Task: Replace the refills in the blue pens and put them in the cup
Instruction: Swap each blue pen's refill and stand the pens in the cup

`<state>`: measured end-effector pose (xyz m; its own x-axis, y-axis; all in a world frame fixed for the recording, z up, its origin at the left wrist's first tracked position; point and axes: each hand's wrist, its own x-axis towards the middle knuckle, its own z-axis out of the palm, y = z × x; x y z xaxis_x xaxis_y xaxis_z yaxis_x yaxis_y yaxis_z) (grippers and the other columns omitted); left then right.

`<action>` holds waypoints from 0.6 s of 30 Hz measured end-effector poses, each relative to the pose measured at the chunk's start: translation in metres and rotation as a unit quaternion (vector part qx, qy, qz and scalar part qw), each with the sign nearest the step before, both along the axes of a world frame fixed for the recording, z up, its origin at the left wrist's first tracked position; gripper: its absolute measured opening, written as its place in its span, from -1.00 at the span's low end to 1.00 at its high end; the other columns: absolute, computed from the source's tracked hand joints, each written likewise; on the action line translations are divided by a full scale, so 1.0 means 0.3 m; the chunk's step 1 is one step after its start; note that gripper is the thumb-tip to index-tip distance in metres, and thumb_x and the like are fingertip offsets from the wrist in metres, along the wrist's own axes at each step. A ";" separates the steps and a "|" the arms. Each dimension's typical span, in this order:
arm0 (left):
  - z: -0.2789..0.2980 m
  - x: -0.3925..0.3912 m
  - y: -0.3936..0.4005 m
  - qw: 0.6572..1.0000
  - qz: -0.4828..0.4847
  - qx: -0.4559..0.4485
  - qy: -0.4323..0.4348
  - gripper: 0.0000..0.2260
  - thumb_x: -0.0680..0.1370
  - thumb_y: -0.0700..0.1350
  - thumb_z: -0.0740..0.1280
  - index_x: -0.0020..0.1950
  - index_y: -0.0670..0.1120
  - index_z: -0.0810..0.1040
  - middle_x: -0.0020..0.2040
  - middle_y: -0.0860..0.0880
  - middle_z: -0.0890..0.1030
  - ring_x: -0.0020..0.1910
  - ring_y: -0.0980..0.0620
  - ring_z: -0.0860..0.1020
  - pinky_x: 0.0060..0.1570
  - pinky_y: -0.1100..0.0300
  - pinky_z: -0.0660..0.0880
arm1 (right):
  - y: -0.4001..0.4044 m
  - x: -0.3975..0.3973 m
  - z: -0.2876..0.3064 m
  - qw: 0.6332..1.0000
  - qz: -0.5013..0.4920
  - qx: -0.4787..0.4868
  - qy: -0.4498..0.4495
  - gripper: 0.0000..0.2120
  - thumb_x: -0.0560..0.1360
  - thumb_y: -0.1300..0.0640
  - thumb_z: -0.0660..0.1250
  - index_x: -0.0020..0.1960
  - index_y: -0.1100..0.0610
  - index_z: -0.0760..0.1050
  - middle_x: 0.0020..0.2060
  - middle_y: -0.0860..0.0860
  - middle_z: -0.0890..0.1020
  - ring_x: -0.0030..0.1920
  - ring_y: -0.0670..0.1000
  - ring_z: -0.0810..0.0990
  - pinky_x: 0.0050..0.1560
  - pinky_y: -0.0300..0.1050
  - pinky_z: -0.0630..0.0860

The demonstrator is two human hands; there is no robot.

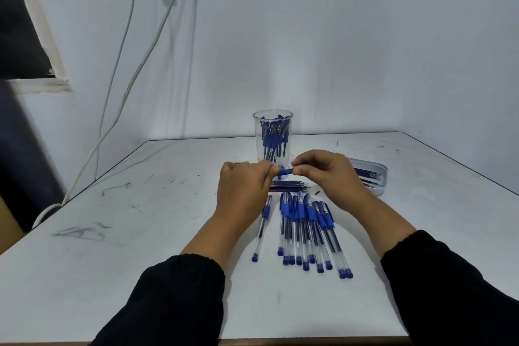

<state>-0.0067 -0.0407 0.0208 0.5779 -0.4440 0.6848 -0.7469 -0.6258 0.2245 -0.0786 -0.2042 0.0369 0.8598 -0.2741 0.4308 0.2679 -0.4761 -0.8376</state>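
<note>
Here both hands, left hand (pixel 247 180) and right hand (pixel 323 171), pinch one blue pen (pixel 285 170) between them, probably to twist it apart. It is held near the clear cup (pixel 273 132), handy for dropping in.

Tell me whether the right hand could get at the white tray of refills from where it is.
Probably yes: the tray lies open just beside the right hand, nothing between them, but that hand first must release the pen.

Beyond the hands, a clear glossy plastic cup (pixel 272 135). Below them, pens (pixel 306 230) with transparent plastic barrels and matt blue grips. Desk (pixel 140 233): smooth, matt white, scuffed.
</note>
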 end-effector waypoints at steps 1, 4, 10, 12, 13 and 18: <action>0.004 0.000 -0.002 1.000 -0.005 -0.017 -0.002 -0.68 0.63 0.08 0.02 0.01 0.03 0.55 -0.30 0.07 0.55 -0.28 0.04 0.45 -0.08 0.19 0.12 | 0.006 0.003 0.002 0.998 0.013 0.060 -0.007 -0.88 0.46 0.23 0.43 -0.12 0.02 0.62 -0.27 -0.13 0.68 -0.20 -0.17 0.63 -0.06 -0.26 0.52; 0.015 0.001 -0.012 0.998 -0.021 -0.055 -0.009 -0.73 0.62 0.06 0.10 0.05 0.01 0.56 -0.24 0.06 0.57 -0.23 0.05 0.46 -0.02 0.17 0.19 | 0.030 0.013 0.014 0.970 0.057 0.235 -0.020 -0.91 0.48 0.29 0.38 -0.04 0.15 0.57 -0.26 0.02 0.69 -0.21 -0.02 0.68 -0.08 -0.11 0.64; 0.007 0.062 0.004 0.996 0.006 -0.083 0.019 -0.84 0.58 -0.02 0.28 0.09 -0.02 0.59 -0.16 0.05 0.63 -0.16 0.03 0.52 0.03 0.11 0.33 | 0.005 0.032 0.042 0.928 -0.035 0.352 -0.114 -0.86 0.47 0.35 0.39 -0.02 0.19 0.52 -0.26 0.10 0.70 -0.25 0.04 0.70 -0.11 -0.11 0.66; 0.021 0.090 0.010 0.993 0.028 -0.110 0.027 -0.86 0.57 -0.05 0.29 0.05 -0.03 0.61 -0.19 0.03 0.63 -0.17 0.00 0.53 0.02 0.06 0.39 | -0.017 0.035 0.078 0.921 -0.061 0.346 -0.166 -0.85 0.48 0.35 0.39 -0.02 0.16 0.53 -0.27 0.06 0.70 -0.26 0.01 0.69 -0.09 -0.12 0.65; 0.034 0.103 0.009 0.992 0.040 -0.116 0.029 -0.86 0.57 -0.05 0.29 0.05 -0.03 0.61 -0.17 0.02 0.64 -0.14 -0.01 0.54 0.02 0.06 0.38 | -0.027 0.037 0.103 0.918 -0.070 0.340 -0.191 -0.85 0.48 0.35 0.39 -0.03 0.14 0.53 -0.28 0.05 0.70 -0.25 0.00 0.69 -0.09 -0.13 0.64; 0.129 0.177 -0.032 0.987 0.066 -0.093 0.111 -0.58 0.54 0.13 0.28 0.35 -0.02 0.44 0.21 0.00 0.56 0.25 -0.05 0.38 0.18 0.05 0.25 | -0.078 0.094 0.262 0.914 -0.143 0.245 -0.289 -0.84 0.48 0.28 0.39 -0.08 0.03 0.52 -0.27 0.00 0.68 -0.18 0.05 0.69 -0.02 -0.06 0.61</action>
<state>0.0465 -0.0504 0.0594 0.7673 -0.2335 0.5972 -0.5809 -0.6477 0.4930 -0.0503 -0.2277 0.1154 0.3903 -0.7343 0.5554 0.6560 -0.2015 -0.7274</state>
